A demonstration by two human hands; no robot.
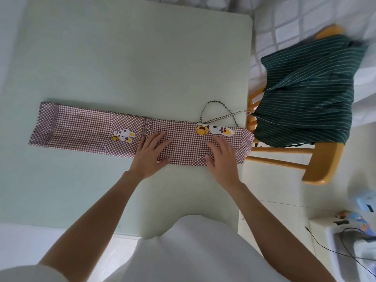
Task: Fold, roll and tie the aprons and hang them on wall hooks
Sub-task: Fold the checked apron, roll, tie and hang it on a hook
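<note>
The checked apron lay folded into a long narrow strip across the middle of the frame on the pale green table, its thin ties looped loose just above its right end. Both hands pressed flat on the strip's right half: the left hand and the right hand had their fingers straight and spread, gripping nothing. The step looked like smoothing the fold before rolling; it would go best with the edges kept aligned, the creases pressed out toward the ends, and the ties left free for tying. By count there were two aprons, the checked one and a green striped apron draped over the one wooden chair at the right of the frame. No wall hooks were visible.
</note>
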